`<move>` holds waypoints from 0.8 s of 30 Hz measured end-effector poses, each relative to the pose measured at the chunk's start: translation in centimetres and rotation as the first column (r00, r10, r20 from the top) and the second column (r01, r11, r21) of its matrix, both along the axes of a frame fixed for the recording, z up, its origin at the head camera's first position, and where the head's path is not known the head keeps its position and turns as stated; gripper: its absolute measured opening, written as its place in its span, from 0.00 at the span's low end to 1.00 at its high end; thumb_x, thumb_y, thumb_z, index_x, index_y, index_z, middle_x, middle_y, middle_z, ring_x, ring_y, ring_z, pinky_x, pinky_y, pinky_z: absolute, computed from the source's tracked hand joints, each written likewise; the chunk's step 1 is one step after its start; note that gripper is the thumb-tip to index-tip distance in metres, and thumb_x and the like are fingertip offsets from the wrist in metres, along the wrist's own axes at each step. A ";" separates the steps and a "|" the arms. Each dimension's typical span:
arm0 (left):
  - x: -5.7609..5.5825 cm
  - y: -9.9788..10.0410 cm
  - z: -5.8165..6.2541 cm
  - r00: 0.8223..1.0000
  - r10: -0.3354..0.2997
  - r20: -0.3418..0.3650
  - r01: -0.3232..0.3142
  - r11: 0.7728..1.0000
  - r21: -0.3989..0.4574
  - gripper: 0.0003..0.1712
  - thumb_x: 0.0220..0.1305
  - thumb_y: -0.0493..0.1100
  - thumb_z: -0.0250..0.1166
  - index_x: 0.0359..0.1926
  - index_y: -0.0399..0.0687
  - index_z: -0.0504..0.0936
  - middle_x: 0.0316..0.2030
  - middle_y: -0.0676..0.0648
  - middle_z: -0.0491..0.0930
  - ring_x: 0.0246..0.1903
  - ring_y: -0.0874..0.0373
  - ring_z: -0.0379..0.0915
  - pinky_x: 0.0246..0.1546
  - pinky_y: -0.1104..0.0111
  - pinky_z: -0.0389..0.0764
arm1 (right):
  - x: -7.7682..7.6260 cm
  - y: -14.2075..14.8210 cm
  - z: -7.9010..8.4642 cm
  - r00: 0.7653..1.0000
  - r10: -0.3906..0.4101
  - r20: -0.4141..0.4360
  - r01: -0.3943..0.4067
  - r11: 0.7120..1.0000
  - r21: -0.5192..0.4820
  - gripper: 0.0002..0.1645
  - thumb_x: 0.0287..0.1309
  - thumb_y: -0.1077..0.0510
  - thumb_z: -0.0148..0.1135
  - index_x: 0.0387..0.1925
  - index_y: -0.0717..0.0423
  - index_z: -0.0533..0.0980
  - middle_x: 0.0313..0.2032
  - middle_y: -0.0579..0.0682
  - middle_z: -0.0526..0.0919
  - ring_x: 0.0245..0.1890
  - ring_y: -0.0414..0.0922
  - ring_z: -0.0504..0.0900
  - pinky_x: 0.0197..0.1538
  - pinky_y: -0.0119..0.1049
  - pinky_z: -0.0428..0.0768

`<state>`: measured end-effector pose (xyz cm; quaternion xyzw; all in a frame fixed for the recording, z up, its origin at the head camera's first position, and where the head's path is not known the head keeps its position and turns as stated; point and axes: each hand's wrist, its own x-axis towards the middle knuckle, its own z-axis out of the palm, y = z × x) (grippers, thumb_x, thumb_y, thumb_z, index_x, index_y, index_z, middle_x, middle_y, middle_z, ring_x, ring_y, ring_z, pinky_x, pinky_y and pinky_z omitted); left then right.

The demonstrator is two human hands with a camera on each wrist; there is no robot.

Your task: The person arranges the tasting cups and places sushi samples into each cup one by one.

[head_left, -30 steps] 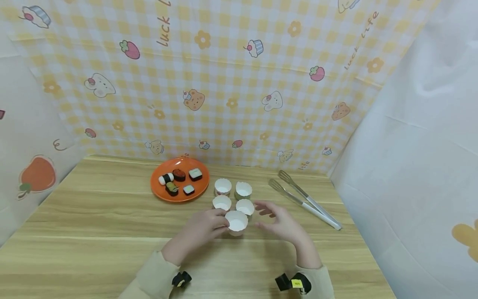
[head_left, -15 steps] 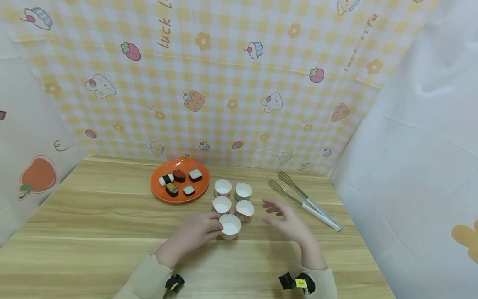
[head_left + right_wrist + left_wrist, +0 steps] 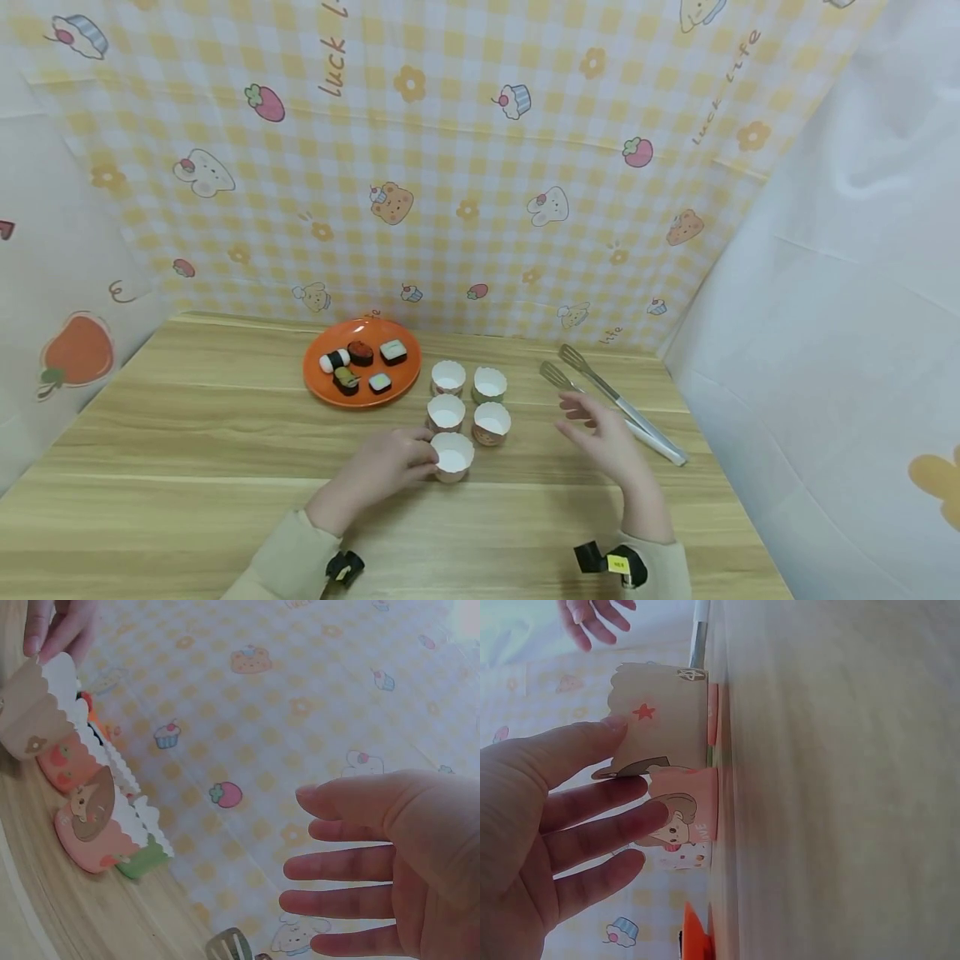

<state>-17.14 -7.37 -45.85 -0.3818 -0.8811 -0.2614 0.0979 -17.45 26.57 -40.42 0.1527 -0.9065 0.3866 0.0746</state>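
Observation:
In the head view, my left hand (image 3: 382, 471) pinches the rim of a beige paper baking cup (image 3: 452, 473), the frontmost of several. Its side shows a red star in the left wrist view, where my thumb lies on the cup (image 3: 664, 712) and the other fingers spread near a pink baking cup (image 3: 686, 802). Behind it stand the remaining baking cups (image 3: 491, 423) in two columns, upright with white insides. My right hand (image 3: 603, 437) hovers to their right with nothing in it, fingers apart and extended in the right wrist view, partly covering the metal tongs (image 3: 652, 437).
An orange oval plate (image 3: 318, 392) with several sushi pieces (image 3: 361, 353) stands at the back left of the wooden table (image 3: 187, 433). A checked cloth (image 3: 450, 150) hangs along the table's back edge. White sheeting (image 3: 840, 275) closes off the right side.
My left hand has drawn the front baking cup to the left, in line with the left column. My right hand has moved right, away from the cups and over the tongs.

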 end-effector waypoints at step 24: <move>-0.4 -0.3 -0.6 0.996 0.016 0.087 -0.014 1.000 -0.022 0.04 0.53 0.44 0.73 0.31 0.53 0.88 0.35 0.59 0.78 0.32 0.66 0.74 0.32 0.69 0.79 | 0.1 4.9 0.4 0.980 -0.199 0.016 0.199 0.979 -0.035 0.25 0.65 0.54 0.61 0.58 0.63 0.72 0.51 0.61 0.79 0.50 0.55 0.78 0.52 0.52 0.75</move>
